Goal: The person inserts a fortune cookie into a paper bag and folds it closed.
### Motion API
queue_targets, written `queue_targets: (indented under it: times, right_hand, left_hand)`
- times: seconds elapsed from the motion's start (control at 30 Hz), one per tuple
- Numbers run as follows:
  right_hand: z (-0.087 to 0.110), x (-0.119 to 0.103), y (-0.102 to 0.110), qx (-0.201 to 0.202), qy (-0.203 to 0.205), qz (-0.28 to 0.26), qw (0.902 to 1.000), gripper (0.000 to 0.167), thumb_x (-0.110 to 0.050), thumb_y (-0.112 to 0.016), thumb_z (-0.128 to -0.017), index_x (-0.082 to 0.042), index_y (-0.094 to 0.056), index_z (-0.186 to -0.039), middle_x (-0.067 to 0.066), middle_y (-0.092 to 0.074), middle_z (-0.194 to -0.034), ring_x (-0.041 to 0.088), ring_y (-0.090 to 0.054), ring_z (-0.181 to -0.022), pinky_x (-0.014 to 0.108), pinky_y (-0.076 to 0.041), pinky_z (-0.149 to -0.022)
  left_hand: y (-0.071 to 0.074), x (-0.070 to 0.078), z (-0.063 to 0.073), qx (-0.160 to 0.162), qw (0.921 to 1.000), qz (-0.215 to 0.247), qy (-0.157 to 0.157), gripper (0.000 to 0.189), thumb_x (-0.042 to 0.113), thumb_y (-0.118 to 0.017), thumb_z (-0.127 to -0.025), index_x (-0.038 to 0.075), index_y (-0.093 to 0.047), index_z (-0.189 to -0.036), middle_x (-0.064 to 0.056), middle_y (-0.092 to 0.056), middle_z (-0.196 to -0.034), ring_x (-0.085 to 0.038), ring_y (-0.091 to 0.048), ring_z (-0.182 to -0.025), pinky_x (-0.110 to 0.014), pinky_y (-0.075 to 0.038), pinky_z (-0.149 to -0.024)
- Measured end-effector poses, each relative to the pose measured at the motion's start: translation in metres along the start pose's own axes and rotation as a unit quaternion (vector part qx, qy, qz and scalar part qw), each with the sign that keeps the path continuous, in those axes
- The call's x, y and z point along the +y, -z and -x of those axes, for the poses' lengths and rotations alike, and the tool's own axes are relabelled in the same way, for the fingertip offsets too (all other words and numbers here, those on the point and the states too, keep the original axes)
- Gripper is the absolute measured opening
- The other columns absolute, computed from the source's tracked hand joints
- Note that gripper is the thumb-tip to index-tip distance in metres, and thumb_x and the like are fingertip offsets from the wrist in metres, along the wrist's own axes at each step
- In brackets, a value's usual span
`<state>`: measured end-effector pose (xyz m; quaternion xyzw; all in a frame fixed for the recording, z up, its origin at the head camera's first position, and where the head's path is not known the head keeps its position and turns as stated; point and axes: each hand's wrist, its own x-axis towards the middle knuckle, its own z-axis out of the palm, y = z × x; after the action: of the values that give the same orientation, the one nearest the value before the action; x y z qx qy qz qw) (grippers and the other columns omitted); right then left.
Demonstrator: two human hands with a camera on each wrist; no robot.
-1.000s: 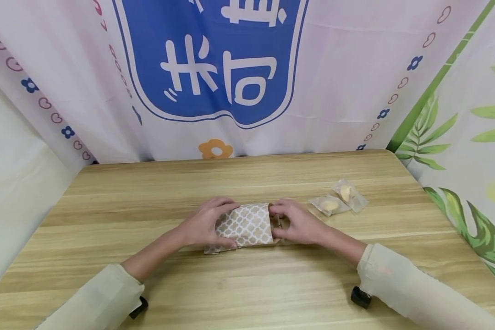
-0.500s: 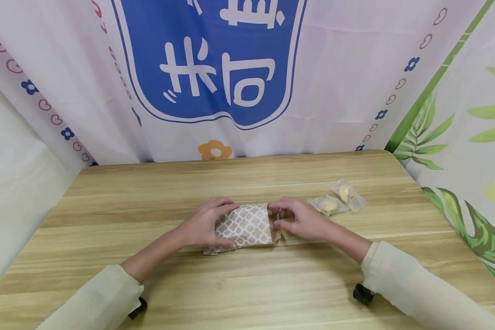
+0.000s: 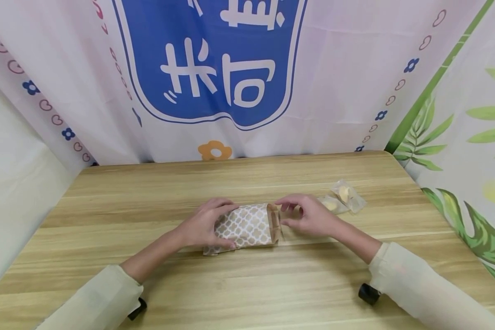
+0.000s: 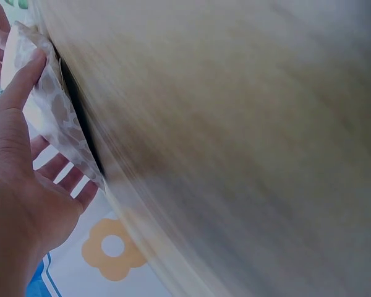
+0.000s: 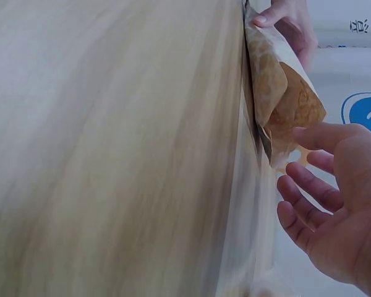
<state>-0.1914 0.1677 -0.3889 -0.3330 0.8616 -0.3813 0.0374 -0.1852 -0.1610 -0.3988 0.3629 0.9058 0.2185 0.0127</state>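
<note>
A paper bag [image 3: 247, 224] with a white and tan lattice pattern lies on its side on the table, its brown mouth [image 5: 294, 108] spread and facing right. My left hand [image 3: 206, 224] holds the bag near its closed end, thumb on the near side and fingers on the far side. Just outside the mouth is my right hand [image 3: 311, 217], fingers loosely bent, with nothing seen between them. In the right wrist view its fingertips come close to the bag's rim; whether they touch is unclear. How much the bag contains is hidden.
Two small clear packets, one upper packet [image 3: 344, 193] and one lower packet [image 3: 332, 204] partly behind the right hand, lie on the wooden table [image 3: 247, 288], each with a pale yellowish piece inside. A printed curtain [image 3: 334, 91] hangs along the table's back edge.
My right hand has drawn out of the bag's mouth and shifted right, partly covering the lower packet. The brown inside of the mouth now shows. The left hand and bag have hardly moved.
</note>
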Motion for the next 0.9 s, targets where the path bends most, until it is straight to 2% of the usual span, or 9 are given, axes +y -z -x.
queue_targets:
  times: [0.3, 0.4, 0.63, 0.9]
  right_hand:
    - [0.003, 0.002, 0.008, 0.012, -0.022, 0.030, 0.9992, 0.046, -0.006, -0.083, -0.084, 0.002, -0.069, -0.127, 0.011, -0.074, -0.107, 0.029, -0.067, -0.097, 0.042, -0.057, -0.075]
    - [0.004, 0.002, 0.012, 0.022, -0.024, 0.053, 0.9981, 0.045, -0.006, -0.083, -0.084, 0.001, -0.069, -0.126, 0.012, -0.074, -0.109, 0.030, -0.067, -0.100, 0.046, -0.058, -0.079]
    - [0.009, 0.004, 0.023, 0.047, -0.042, 0.127, 0.9898, 0.044, -0.006, -0.084, -0.084, -0.001, -0.070, -0.125, 0.012, -0.073, -0.116, 0.030, -0.066, -0.108, 0.051, -0.057, -0.095]
    - [0.011, 0.011, 0.031, 0.054, -0.032, 0.147, 0.9871, 0.042, -0.002, -0.083, -0.083, 0.003, -0.070, -0.123, 0.016, -0.072, -0.114, 0.032, -0.066, -0.106, 0.051, -0.057, -0.094]
  left_hand:
    - [-0.001, 0.000, 0.000, -0.001, 1.0000, 0.003, 0.002, 0.097, 0.053, -0.091, -0.073, 0.002, -0.055, -0.147, -0.019, -0.054, -0.147, -0.040, -0.049, -0.137, -0.065, -0.041, -0.112]
    - [0.000, 0.000, 0.000, -0.001, 1.0000, 0.002, 0.003, 0.097, 0.053, -0.091, -0.073, 0.003, -0.056, -0.147, -0.018, -0.054, -0.147, -0.040, -0.049, -0.137, -0.065, -0.040, -0.112]
    - [-0.001, 0.000, -0.001, 0.000, 1.0000, 0.001, 0.000, 0.097, 0.054, -0.091, -0.073, 0.003, -0.056, -0.147, -0.018, -0.054, -0.147, -0.040, -0.049, -0.137, -0.065, -0.041, -0.112]
    - [-0.001, -0.001, -0.001, 0.002, 1.0000, 0.000, -0.001, 0.097, 0.054, -0.091, -0.073, 0.002, -0.056, -0.147, -0.019, -0.054, -0.147, -0.040, -0.049, -0.137, -0.066, -0.041, -0.111]
